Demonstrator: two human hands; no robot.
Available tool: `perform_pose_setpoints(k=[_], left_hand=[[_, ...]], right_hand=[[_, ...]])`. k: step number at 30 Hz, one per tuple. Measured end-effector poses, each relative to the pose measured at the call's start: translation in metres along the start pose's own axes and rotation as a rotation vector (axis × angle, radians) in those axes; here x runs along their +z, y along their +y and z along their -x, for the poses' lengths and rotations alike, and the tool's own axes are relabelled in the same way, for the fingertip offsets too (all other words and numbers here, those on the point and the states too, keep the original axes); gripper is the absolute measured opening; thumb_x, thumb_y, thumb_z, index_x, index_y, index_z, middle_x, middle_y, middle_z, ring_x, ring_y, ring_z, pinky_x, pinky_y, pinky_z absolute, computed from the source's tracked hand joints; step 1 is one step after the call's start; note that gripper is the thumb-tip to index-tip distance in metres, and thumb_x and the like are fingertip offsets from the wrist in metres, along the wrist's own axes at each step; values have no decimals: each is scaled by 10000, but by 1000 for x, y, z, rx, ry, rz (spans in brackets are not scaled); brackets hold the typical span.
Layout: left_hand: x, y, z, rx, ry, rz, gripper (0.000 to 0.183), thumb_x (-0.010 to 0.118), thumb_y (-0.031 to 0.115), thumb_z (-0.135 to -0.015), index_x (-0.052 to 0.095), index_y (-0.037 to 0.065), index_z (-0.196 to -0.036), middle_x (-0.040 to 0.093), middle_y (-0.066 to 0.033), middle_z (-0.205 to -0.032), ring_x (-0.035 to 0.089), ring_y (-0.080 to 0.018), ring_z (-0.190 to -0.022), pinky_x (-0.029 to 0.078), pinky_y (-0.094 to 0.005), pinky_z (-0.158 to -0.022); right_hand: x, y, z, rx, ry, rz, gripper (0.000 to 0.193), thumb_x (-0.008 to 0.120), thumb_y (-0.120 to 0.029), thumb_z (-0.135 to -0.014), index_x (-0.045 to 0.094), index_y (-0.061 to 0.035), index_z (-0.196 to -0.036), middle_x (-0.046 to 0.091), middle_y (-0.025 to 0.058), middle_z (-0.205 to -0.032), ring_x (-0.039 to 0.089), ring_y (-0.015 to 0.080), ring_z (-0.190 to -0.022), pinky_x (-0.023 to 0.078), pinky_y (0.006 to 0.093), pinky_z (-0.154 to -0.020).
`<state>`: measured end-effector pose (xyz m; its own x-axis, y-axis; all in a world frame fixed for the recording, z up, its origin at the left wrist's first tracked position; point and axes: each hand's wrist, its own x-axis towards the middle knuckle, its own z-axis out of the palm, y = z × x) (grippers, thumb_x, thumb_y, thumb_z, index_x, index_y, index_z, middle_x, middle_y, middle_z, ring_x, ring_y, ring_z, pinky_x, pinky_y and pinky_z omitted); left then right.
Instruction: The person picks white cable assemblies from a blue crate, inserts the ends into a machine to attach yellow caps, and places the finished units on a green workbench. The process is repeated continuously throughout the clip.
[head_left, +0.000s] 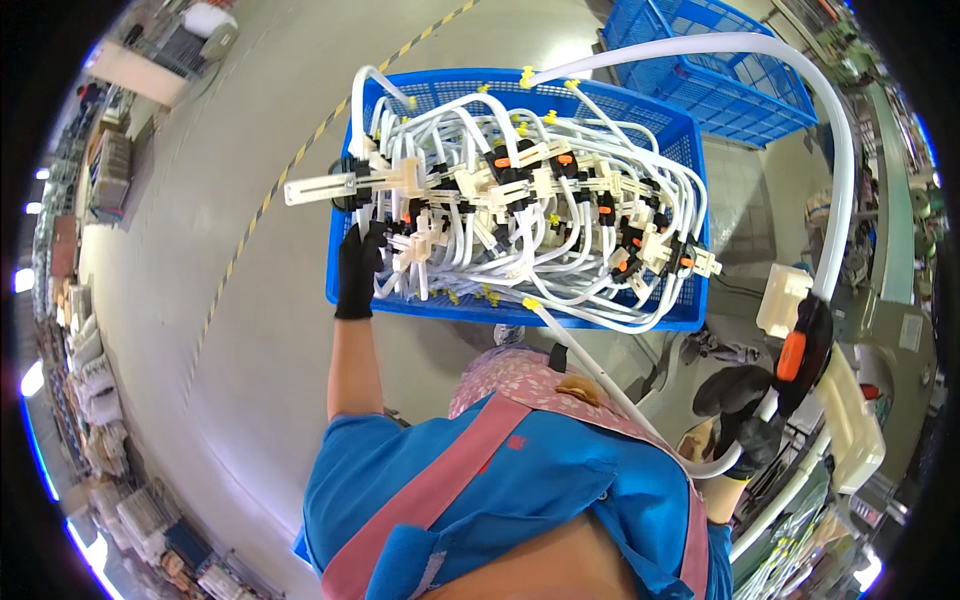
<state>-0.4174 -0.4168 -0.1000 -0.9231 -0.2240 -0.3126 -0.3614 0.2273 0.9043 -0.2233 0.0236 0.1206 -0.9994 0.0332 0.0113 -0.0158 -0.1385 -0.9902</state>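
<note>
My left hand (pixel 358 268), in a black glove, is at the left end of a blue plastic crate (pixel 515 318), with its fingers closed around a white tube (pixel 364 212) below a long cream clamp (pixel 345 186). Heaped in the crate are looped white hoses (pixel 590 285) with cream brackets, black fittings with orange buttons and yellow clips. At the right, my black-gloved right hand (pixel 752 432) is closed around a thick white hose (pixel 716 466). Just beyond this hand sits a black fitting (pixel 806 345) with an orange button, next to cream bracket parts (pixel 850 420). The hose arches over to the crate's far side.
Another blue crate (pixel 715 85) stands behind at the right. Machinery and a green-topped bench (pixel 890 200) line the right side. A yellow-black floor line (pixel 262 205) runs left of the crate. Shelves and stacked goods (pixel 95 380) stand along the far left.
</note>
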Motion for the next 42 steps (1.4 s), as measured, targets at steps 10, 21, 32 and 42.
perform_pose_setpoints(k=[10,21,32,42], left_hand=[[126,196,160,486,-574,235,335,641,207,-861,488,-1,-1075,591,-62,-756,595,-145,-616,479,-311,-544],[189,75,133,713,-681,-34,284,621,180,-874,573,27,-1109,631,-175,-888,623,-321,-740,487,-402,-646],[235,-101,-6,292,-380,-275,309,655,239,-812,576,1,-993,622,-124,-759,600,-269,-677,478,-397,-648],[136,59,58,682,-195,450,127,591,187,-895,630,67,-916,575,-6,-794,519,-109,-668,430,-265,-580]], right_hand=[[58,11,-23,109,166,-74,397,578,-115,-845,567,85,-1187,649,171,-1092,618,224,-973,466,345,-899],[27,3,42,260,314,-161,488,617,-214,-813,536,115,-1164,575,78,-709,518,103,-508,366,197,-437],[-5,8,140,-146,519,-626,546,620,-153,-838,381,83,-1269,499,77,-696,411,126,-407,356,231,-387],[-16,5,158,-36,710,-420,470,541,-212,-864,428,87,-1208,511,77,-678,471,142,-502,385,243,-467]])
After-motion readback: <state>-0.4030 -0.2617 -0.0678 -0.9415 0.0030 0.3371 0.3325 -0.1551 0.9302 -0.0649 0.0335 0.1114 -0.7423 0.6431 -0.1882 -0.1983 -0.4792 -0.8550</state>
